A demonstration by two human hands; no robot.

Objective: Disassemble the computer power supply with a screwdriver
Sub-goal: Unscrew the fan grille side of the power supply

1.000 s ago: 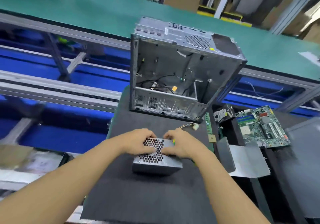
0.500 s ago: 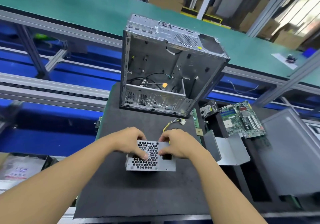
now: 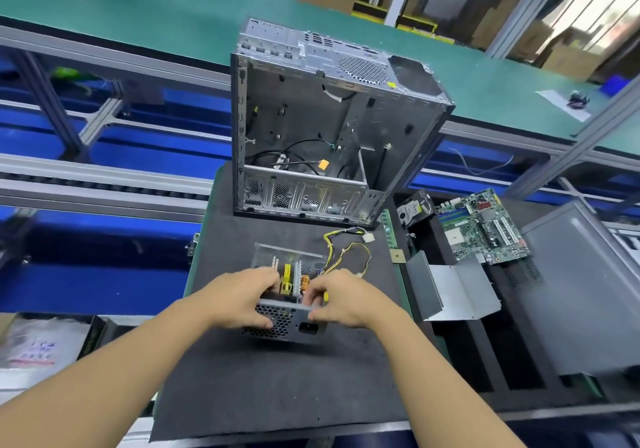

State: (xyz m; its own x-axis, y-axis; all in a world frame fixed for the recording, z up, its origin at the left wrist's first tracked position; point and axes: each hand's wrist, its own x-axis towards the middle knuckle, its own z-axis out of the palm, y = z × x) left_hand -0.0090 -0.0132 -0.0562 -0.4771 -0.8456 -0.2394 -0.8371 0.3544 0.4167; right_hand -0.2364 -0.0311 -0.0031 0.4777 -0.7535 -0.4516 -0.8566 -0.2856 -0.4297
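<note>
left hand (image 3: 242,300), right hand (image 3: 343,300) tight around power supply (image 3: 294,328) on black mat (image 3: 277,395), green belt (image 3: 138,7) beyond

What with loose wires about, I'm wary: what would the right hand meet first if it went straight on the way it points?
The power supply: the right hand pinches its near wall's edge, pointing left and away. Pushed on, it would probably meet the exposed parts inside, not the wires; depth is unclear.
</note>
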